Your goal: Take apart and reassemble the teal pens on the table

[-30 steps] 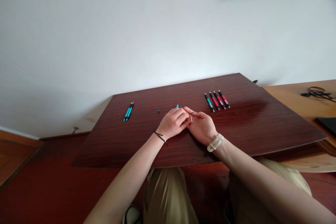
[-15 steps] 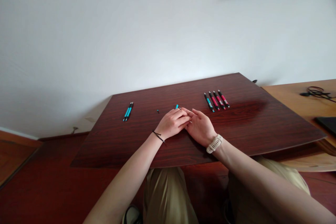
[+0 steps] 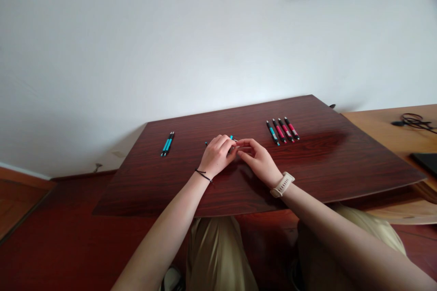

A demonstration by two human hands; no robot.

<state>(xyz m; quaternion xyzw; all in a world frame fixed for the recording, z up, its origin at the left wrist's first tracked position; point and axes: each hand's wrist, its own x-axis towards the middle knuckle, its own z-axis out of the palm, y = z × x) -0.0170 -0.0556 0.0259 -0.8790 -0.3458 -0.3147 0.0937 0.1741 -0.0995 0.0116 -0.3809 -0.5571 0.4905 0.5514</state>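
My left hand (image 3: 217,155), palm down with curled fingers, meets my right hand (image 3: 260,161) over the middle of the table. The left fingertips pinch something too small to make out. My right thumb and fingers curve in against it from the other side. Just behind the fingertips shows a turquoise pen part (image 3: 231,137), mostly hidden by my hands. A tiny dark piece (image 3: 206,143) lies beside my left knuckles. Further left, two turquoise-and-black pens (image 3: 167,144) lie side by side.
To the right lie a turquoise pen (image 3: 272,133) and several pink pens (image 3: 284,130) in a row. The dark wooden table (image 3: 321,163) backs onto a white wall. Beside it, a lighter desk (image 3: 378,132) carries a black cable (image 3: 414,121).
My right hand has turned from palm up to palm inward, its fingers now curled. My left hand has shifted slightly left and up, partly covering the tiny dark piece.
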